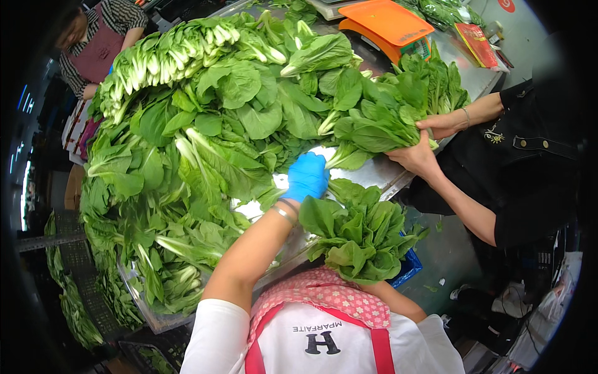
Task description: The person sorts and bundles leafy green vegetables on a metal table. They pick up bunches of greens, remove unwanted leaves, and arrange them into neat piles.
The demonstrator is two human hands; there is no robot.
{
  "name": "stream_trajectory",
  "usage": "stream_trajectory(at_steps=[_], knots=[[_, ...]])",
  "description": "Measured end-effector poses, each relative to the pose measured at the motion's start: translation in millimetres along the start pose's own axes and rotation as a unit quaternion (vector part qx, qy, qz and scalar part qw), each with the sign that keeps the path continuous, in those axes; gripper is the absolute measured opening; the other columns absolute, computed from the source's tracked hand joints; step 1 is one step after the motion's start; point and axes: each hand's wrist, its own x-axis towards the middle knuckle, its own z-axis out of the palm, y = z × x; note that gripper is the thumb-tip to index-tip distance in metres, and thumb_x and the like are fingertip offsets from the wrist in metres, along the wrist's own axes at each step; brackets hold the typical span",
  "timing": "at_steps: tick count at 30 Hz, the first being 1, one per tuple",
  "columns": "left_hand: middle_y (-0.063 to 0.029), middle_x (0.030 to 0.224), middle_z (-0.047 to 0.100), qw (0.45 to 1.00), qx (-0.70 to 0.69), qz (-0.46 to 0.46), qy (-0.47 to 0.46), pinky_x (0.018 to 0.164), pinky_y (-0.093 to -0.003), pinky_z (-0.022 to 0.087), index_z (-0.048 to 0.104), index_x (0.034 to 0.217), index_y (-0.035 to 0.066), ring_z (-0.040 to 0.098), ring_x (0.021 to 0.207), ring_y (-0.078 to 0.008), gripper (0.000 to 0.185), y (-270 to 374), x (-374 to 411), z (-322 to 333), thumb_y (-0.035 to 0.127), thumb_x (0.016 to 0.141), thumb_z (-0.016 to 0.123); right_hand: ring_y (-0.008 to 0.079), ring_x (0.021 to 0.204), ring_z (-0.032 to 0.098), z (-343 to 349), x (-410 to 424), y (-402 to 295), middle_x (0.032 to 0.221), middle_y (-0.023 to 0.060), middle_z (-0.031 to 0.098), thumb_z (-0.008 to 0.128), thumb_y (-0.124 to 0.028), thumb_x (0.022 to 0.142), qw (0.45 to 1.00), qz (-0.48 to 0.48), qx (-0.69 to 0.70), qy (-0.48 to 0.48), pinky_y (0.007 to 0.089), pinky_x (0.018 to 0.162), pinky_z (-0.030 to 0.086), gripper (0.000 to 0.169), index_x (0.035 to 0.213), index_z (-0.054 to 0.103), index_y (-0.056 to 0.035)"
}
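Observation:
My left hand (308,175), in a blue glove, is closed at the table's near edge. Its fingers are around the pale stem end of a leafy green (350,156). A large loose bunch of leafy greens (359,229) is held up in front of my apron (322,290). My right forearm (397,299) runs beneath this bunch, and the leaves hide the right hand itself. Just beyond my left hand spreads a broad heap of the same greens (257,112), with pale stems and wide leaves, on a metal table (299,243).
At right, a co-worker's two hands (423,145) hold another bunch (378,121). Another person (100,42) stands at far left. An orange-topped scale (385,23) and a red packet (476,44) are at the back right. Black crates (70,262) stand at lower left.

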Motion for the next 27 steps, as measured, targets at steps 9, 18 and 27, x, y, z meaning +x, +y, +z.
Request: stream_trajectory(at_steps=[9, 18, 27], knots=[[-0.0087, 0.078, 0.056, 0.968, -0.209, -0.085, 0.107, 0.064, -0.0294, 0.045, 0.051, 0.096, 0.006, 0.056, 0.070, -0.0206, 0.025, -43, -83, -70, 0.015, 0.078, 0.065, 0.0218, 0.100, 0.053, -24, -2, 12, 0.109, 0.0125, 0.056, 0.060, -0.006, 0.078, 0.994, 0.034, 0.093, 0.052, 0.0351, 0.089, 0.040, 0.038, 0.114, 0.049, -0.0006], [-0.0037, 0.082, 0.059, 0.723, -0.613, -0.281, 0.148, 0.052, -0.0227, 0.042, 0.050, 0.091, 0.008, 0.059, 0.068, -0.0132, 0.016, -87, -130, -98, 0.018, 0.084, 0.060, 0.0211, 0.095, 0.055, -35, 15, -15, 0.104, 0.0084, 0.058, 0.065, -0.006, 0.075, 0.991, 0.006, -0.024, 0.135, 0.0336, 0.085, 0.042, 0.036, 0.108, 0.052, -0.0010], [-0.0078, 0.085, 0.061, 0.628, -0.711, -0.282, 0.143, 0.056, -0.0261, 0.044, 0.049, 0.094, 0.008, 0.059, 0.071, -0.0159, 0.014, -65, -168, -82, 0.014, 0.085, 0.058, 0.0328, 0.097, 0.054, -158, 138, -86, 0.110, 0.0120, 0.055, 0.068, -0.016, 0.072, 0.882, -0.215, -0.353, 0.229, 0.0420, 0.084, 0.042, 0.052, 0.118, 0.047, -0.0076]])
